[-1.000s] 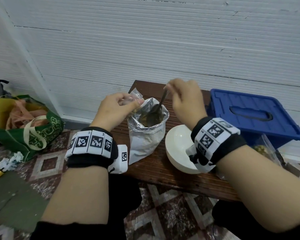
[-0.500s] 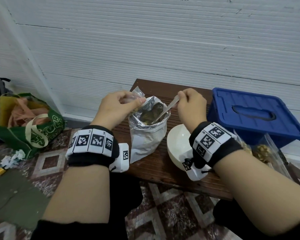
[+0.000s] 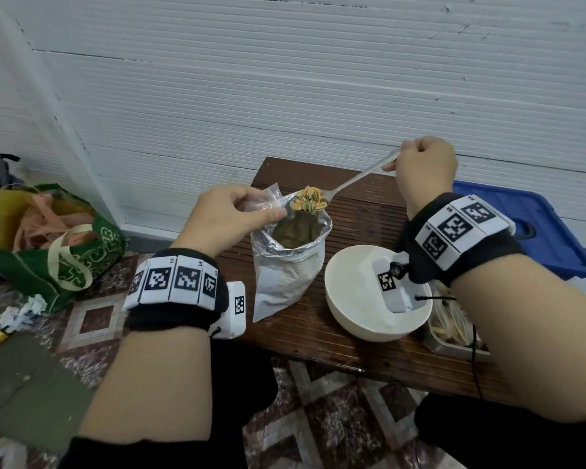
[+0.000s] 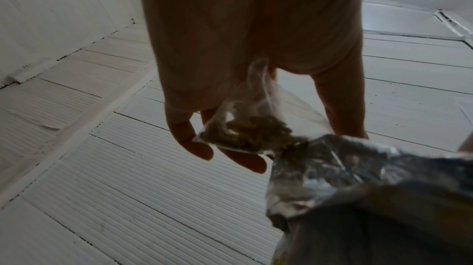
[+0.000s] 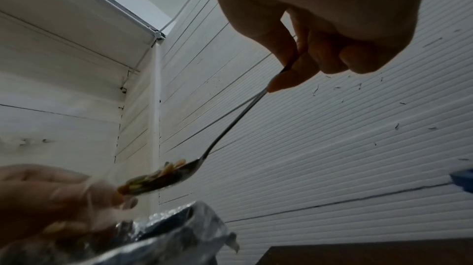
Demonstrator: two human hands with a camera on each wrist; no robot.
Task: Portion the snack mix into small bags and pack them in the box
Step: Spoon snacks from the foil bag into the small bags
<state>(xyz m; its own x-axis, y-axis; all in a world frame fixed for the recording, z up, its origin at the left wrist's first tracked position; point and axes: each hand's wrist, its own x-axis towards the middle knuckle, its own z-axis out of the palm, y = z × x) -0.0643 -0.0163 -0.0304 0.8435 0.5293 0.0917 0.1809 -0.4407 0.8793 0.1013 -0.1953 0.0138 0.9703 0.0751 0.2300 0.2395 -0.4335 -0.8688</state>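
Observation:
A silver foil pouch of snack mix [image 3: 293,262] stands open on the dark wooden table [image 3: 362,214]. My left hand [image 3: 232,216] pinches a small clear bag [image 3: 263,202] just left of the pouch's mouth; in the left wrist view this small clear bag [image 4: 245,127] holds some mix. My right hand [image 3: 423,164] grips a metal spoon [image 3: 356,179] by its handle. The spoon's bowl, heaped with yellow and green snack mix [image 3: 309,199], hovers over the pouch at the small bag's opening. A blue lidded box [image 3: 535,231] sits at the right.
An empty white bowl [image 3: 362,292] stands right of the pouch. A metal tray [image 3: 454,336] with clear bags lies at the table's right front edge. A green tote bag [image 3: 48,238] rests on the tiled floor at left. A white ribbed wall backs the table.
My right hand rose up and to the right, drawing the spoon out of the foil pouch with a heap of mix. The left hand kept holding the small bag beside the pouch.

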